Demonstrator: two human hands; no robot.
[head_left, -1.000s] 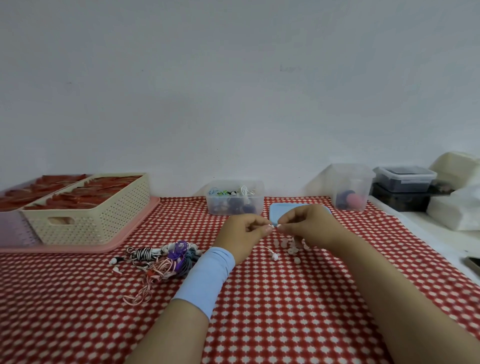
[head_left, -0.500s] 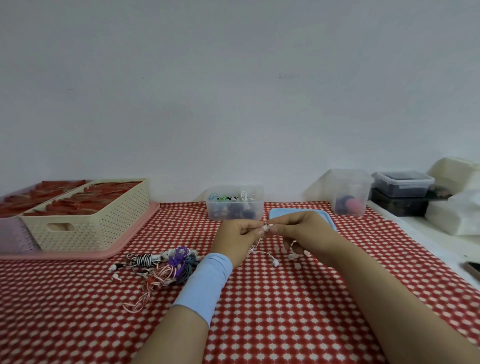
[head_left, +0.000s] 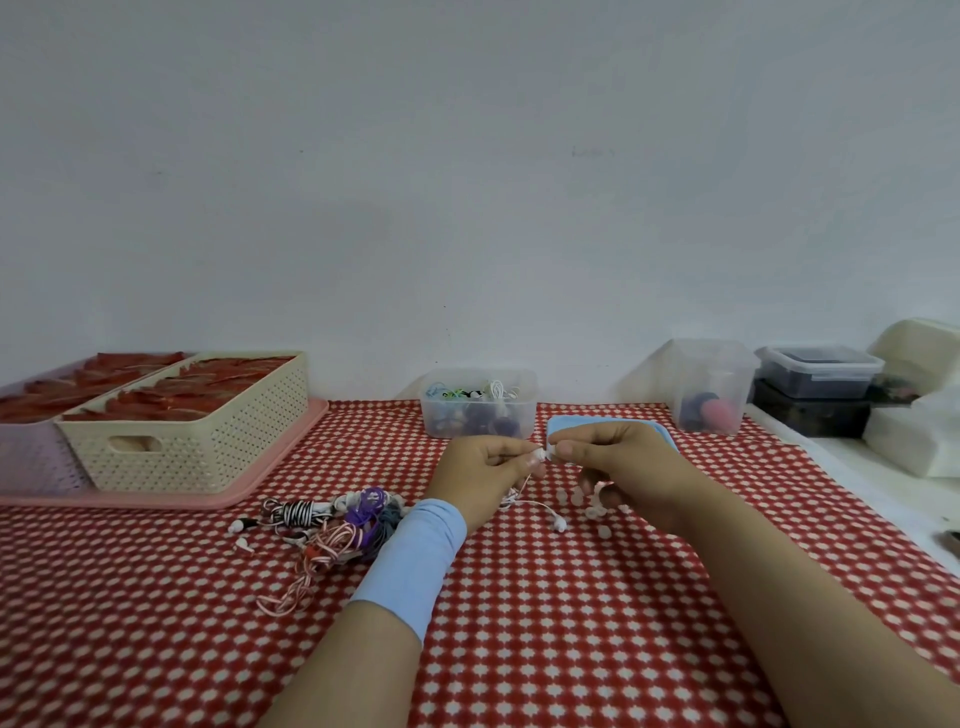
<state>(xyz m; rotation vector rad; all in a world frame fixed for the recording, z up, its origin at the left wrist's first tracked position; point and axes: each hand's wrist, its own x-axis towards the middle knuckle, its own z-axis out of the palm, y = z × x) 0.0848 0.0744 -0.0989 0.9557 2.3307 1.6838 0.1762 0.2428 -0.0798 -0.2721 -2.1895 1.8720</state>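
Though both hands barely shift vs. 1 s ago, L hand (head_left: 485, 467) pinches white wired earbud (head_left: 539, 457); R hand (head_left: 623, 462) pinches small whitish ear-tip (head_left: 549, 453) against it. Fitting prob. unfinished.

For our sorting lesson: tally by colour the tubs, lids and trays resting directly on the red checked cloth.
Clear tubs: 2
Blue lid: 1
Pink tray: 1
Total: 4

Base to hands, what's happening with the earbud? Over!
Left hand and right hand both pinch the earbud, above the cloth. Cord hangs down to cloth. Loose tips lie below right hand; nothing in the way.
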